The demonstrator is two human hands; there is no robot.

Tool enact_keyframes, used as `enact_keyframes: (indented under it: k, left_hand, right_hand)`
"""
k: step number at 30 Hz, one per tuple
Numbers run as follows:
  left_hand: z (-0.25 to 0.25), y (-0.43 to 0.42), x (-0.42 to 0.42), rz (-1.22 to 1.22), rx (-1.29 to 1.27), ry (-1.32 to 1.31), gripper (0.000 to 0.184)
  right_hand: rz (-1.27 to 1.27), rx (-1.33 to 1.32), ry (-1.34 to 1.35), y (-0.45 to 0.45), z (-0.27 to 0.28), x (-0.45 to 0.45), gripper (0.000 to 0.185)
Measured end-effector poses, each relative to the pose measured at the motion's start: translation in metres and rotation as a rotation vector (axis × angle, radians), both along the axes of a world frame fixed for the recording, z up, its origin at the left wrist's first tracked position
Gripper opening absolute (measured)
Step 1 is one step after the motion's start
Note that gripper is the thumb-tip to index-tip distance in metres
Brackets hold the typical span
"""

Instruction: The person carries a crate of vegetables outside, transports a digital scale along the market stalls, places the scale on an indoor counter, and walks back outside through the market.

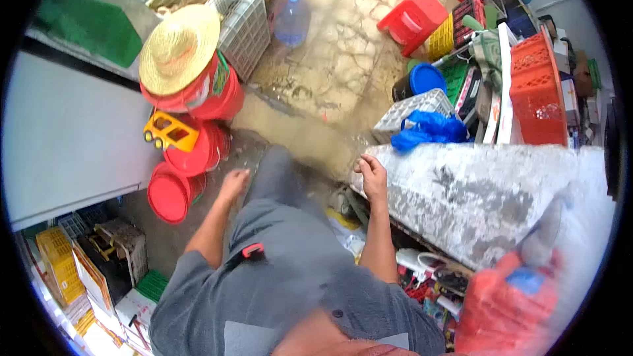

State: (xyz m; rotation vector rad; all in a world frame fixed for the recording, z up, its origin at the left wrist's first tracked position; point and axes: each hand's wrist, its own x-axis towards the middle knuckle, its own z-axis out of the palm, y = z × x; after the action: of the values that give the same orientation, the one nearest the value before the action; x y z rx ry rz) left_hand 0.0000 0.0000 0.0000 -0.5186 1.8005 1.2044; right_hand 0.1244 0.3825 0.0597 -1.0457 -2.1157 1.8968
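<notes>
**Q:** What's in your grip?

**A:** Nothing I can make out, honestly. My left hand (234, 184), left of centre, is loosely curled but blurry, so I can't tell how far it's open. My right hand (374, 175), just right of centre, has its fingers bent in. Can't tell if something small is tucked in there.

**Q:** What's closest to each?

**A:** Left has a red lidded bucket (190, 158) near it, with a yellow toy vehicle (173, 133) by its lid. Right is just beside the pale slab (455, 198), and the blue bag (428, 128) is up and to the right. Further out: straw hat (179, 49) upper left, clear jug (292, 20) top centre, red stool (415, 16) upper right.

**Q:** Any tips for moving about in there?

**A:** I'd guess I'm mid-step, so: elbows in, knuckles off that slab edge, short flat steps, cos the floor (336, 59) looks wet. Swing wide on the left and you could clip the buckets, imo.
</notes>
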Motion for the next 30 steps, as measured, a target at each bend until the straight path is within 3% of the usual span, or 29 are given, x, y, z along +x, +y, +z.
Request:
enact_keyframes:
  k: [1,2,3,5,6,8,10,11,14,17,19,21,23,26,30]
  left_hand:
    - [0.002,-0.005,-0.007,-0.056,-0.061,0.100,0.058]
    - [-0.039,-0.023,0.010,-0.009,0.035,0.108,0.061]
    - [-0.056,0.023,0.098,0.051,0.169,-0.107,0.064]
    - [0.030,0.074,0.011,0.310,0.088,-0.269,0.062]
    - [0.041,0.066,-0.015,0.287,0.047,-0.244,0.062]
    - [0.036,0.086,-0.045,0.243,0.045,-0.222,0.062]
    - [0.015,0.119,-0.079,0.148,0.154,-0.215,0.063]
    - [0.007,0.137,-0.092,0.108,0.247,-0.174,0.063]
    - [-0.038,0.156,-0.155,-0.031,0.191,-0.265,0.063]
    - [-0.177,0.167,-0.242,-0.107,0.205,-0.250,0.061]
    - [-0.037,0.248,-0.369,-0.133,-0.032,-0.182,0.061]
    - [-0.074,0.242,-0.382,-0.145,0.085,-0.220,0.055]
    - [-0.021,0.288,-0.450,0.213,0.228,0.020,0.041]
    - [0.006,0.324,-0.534,0.407,0.435,0.029,0.027]
    - [0.027,0.365,-0.610,0.295,0.303,0.068,0.021]
  right_hand:
    - [-0.021,-0.028,0.061,0.004,-0.025,-0.027,0.028]
    - [-0.043,-0.061,0.107,0.009,-0.054,-0.046,0.026]
    - [-0.036,-0.011,-0.137,0.072,-0.043,0.017,0.023]
    - [-0.026,0.011,-0.117,0.088,-0.099,-0.061,0.022]
    - [-0.019,-0.081,-0.135,0.074,-0.124,-0.083,0.021]
    - [0.030,-0.099,-0.148,0.094,-0.166,-0.104,0.023]
    - [0.200,0.073,-0.311,0.120,-0.215,-0.100,0.024]
    - [0.201,0.085,-0.289,0.145,-0.201,-0.122,0.025]
    - [0.235,0.093,-0.299,0.155,-0.209,-0.146,0.026]
    - [0.310,0.131,-0.346,0.213,-0.178,-0.265,0.026]
    - [0.335,0.129,-0.349,0.237,-0.137,-0.302,0.024]
    - [0.291,0.057,-0.358,0.242,-0.138,-0.284,0.022]
    - [0.386,-0.005,-0.227,0.285,-0.162,-0.316,0.021]
    - [-0.081,-0.083,-0.429,0.334,-0.138,-0.383,0.021]
    - [-0.202,-0.163,-0.336,0.384,-0.104,-0.456,0.022]
